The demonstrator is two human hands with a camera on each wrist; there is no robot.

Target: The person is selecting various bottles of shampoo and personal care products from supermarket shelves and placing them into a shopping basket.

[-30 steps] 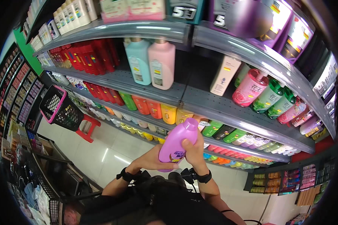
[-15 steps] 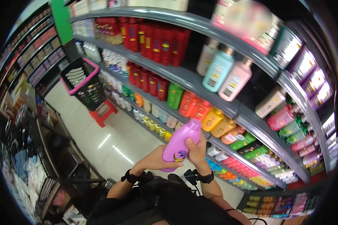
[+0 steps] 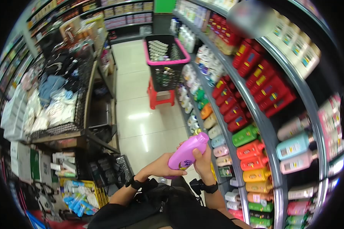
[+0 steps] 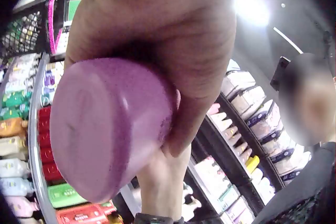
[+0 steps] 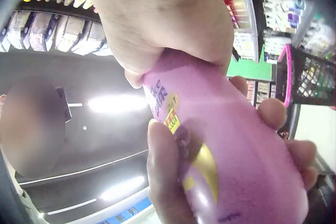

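Observation:
A pink-purple plastic bottle with a label is held in front of my chest, its cap tilted up toward the shelves. My left hand cups its base and lower body, fingers wrapped round it. My right hand grips the bottle's middle from the right, thumb across the label. In the left wrist view the round bottle bottom fills the frame. The right wrist view shows the label's gold and yellow print close up.
Shelves of red, green, orange and pastel bottles run along my right. A black basket with a pink rim sits on a red stool down the aisle. Wire bins of goods stand on the left, tiled floor between.
My head has turned left, so the view swung from facing the shelves to looking down the aisle. Both hands keep the bottle in the same grip before my chest.

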